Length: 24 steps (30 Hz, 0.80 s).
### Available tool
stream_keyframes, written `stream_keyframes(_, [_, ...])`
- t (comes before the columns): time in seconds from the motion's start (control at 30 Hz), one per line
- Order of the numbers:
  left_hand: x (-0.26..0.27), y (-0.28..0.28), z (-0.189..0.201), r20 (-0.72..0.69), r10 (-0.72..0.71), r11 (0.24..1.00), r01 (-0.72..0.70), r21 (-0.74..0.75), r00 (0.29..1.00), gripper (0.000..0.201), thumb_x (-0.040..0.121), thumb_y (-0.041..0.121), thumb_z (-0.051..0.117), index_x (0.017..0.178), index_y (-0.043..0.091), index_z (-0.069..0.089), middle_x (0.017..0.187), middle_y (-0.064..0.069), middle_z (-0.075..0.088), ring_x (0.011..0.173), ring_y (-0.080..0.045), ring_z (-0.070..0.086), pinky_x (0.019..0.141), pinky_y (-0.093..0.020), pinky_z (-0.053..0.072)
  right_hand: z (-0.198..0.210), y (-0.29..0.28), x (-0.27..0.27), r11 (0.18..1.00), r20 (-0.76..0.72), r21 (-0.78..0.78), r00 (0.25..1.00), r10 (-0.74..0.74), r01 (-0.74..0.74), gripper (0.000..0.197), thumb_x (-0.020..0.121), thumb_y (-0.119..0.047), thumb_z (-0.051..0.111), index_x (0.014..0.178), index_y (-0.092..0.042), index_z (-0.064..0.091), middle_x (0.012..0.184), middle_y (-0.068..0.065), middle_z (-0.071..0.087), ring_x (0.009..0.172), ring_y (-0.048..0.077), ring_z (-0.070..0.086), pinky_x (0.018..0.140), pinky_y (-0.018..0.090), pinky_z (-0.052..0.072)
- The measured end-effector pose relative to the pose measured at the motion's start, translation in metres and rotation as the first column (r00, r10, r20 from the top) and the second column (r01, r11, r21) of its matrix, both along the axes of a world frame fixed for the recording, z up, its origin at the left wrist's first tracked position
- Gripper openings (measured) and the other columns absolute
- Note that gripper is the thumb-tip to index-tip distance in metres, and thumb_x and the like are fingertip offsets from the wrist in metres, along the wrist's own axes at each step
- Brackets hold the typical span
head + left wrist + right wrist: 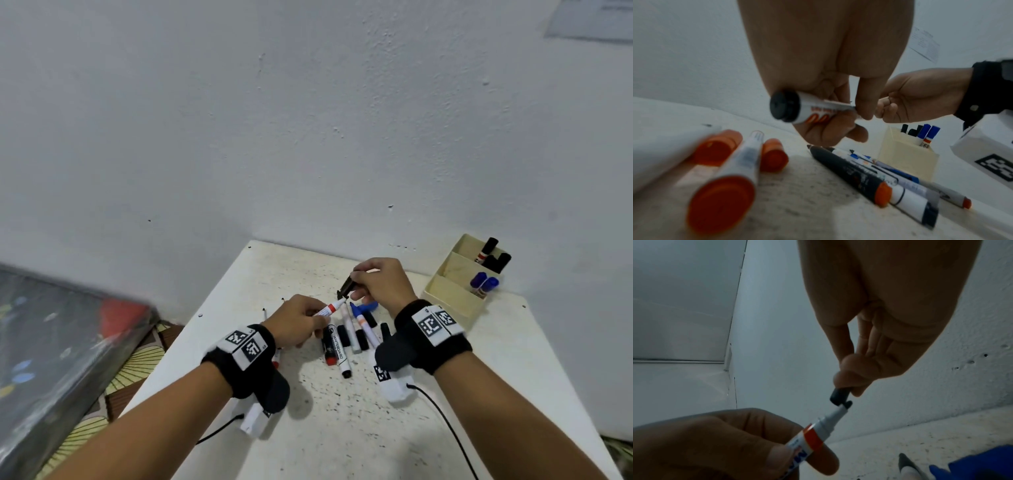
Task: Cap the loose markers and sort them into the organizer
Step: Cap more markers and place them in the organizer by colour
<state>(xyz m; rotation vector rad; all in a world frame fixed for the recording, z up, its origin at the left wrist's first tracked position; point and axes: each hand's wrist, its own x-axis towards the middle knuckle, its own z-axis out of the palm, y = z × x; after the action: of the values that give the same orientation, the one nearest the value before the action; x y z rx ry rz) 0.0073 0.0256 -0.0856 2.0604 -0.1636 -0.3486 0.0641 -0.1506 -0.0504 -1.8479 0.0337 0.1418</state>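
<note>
The left hand [297, 320] grips a white-barrelled marker with a red band [329, 308], thumb and fingers curled round it, tip pointing up and right above the speckled white table [342, 428]. Just right of it, the right hand [382, 281] pinches a small black cap [839, 395], whose open end almost meets the marker's tip. Loose markers and caps [346, 337] lie near both hands, and the cream cardboard organizer [448, 291], holding black- and blue-capped markers, stands at the far right.
</note>
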Motion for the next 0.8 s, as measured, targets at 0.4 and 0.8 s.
stream_keyframes(0.4, [-0.007,-0.003,-0.001,0.017,0.013,0.998,-0.012,-0.068,1.000,0.023,0.097,0.015,0.054,0.075,0.021,0.058,0.066,-0.004,0.061,0.041,-0.011,0.042,0.041,-0.021,0.039,-0.003,-0.015,-0.006,0.988,-0.041,0.116,0.994,-0.101,0.105,0.009,0.089,-0.003,0.061,0.097,0.001,0.060,0.074,0.018,0.068,0.048,0.017,0.059,0.042,0.024,0.046])
stream_keyframes(0.8, [-0.008,-0.004,0.000,0.037,-0.001,0.999,0.003,-0.050,0.999,0.025,0.097,0.014,0.053,0.074,0.022,0.057,0.068,-0.006,0.061,0.041,-0.013,0.043,0.042,-0.021,0.038,-0.013,-0.013,-0.013,0.980,-0.089,0.164,0.992,-0.094,0.108,0.010,0.088,0.002,0.060,0.095,-0.004,0.056,0.076,0.019,0.067,0.047,0.016,0.058,0.041,0.024,0.045])
